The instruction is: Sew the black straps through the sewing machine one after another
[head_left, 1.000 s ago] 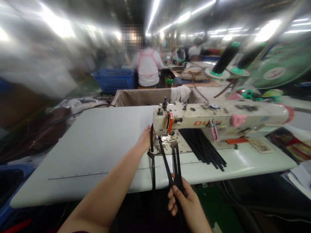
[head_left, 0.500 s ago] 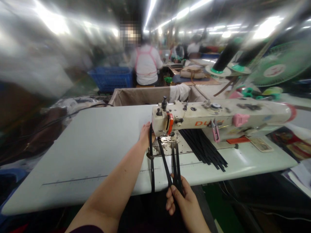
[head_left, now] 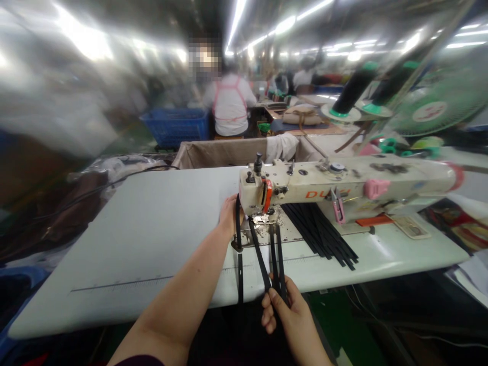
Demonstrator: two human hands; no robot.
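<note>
At the sewing machine, my left hand rests on the left of the head, close by the needle area. The machine and a black strap hide most of its fingers, so their grip cannot be made out. That strap hangs down past the table's front edge. My right hand is closed at the front edge, pinching a black strap between thumb and fingers. Two more black straps run from the presser foot area down into the same hand.
Several loose black straps lie fanned under the machine arm. Pink-handled thread snips hang on the machine. Behind the white table stands a fabric-lined bin. Thread cones and a fan are at right; a person sits beyond.
The left hand has shifted very slightly toward me beside the machine head. The right hand keeps its hold on the straps, almost unmoved.
</note>
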